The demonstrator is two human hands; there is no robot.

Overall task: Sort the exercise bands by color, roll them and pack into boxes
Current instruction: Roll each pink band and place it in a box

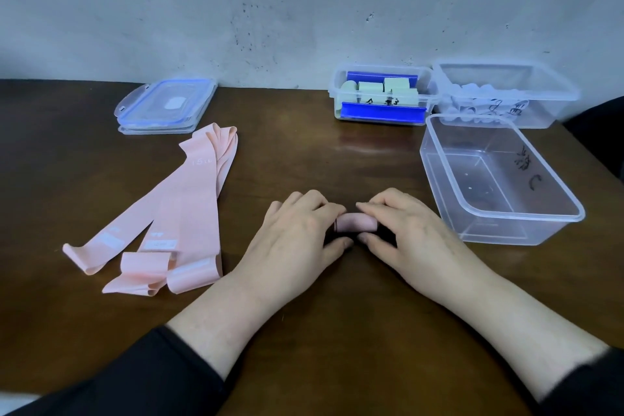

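We're mid-roll on a pink band (354,223): it sits on the table (304,165) as a tight cylinder between our hands. Left hand (300,233) pinches its left end, right hand (401,230) pinches the right end, fingers curled over the top, thumbs at the front. It looks fully rolled, so packing is likely next.

Done so far, by our read: two boxes at the back already hold rolls. Left: the flat pink bands (182,213), several of them, lying loose and overlapping on the table to our left, ends curled.

Containers:
- near clear box (439,176), just right of our right hand: holds no rolls, some marker writing on the wall. Probably the pink one.
- back-left box (383,118): pale green rolls, blue clip flaps.
- back-right box (557,91): whitish rolls; can't count them.
- lids (165,108) stacked far left, off all boxes.
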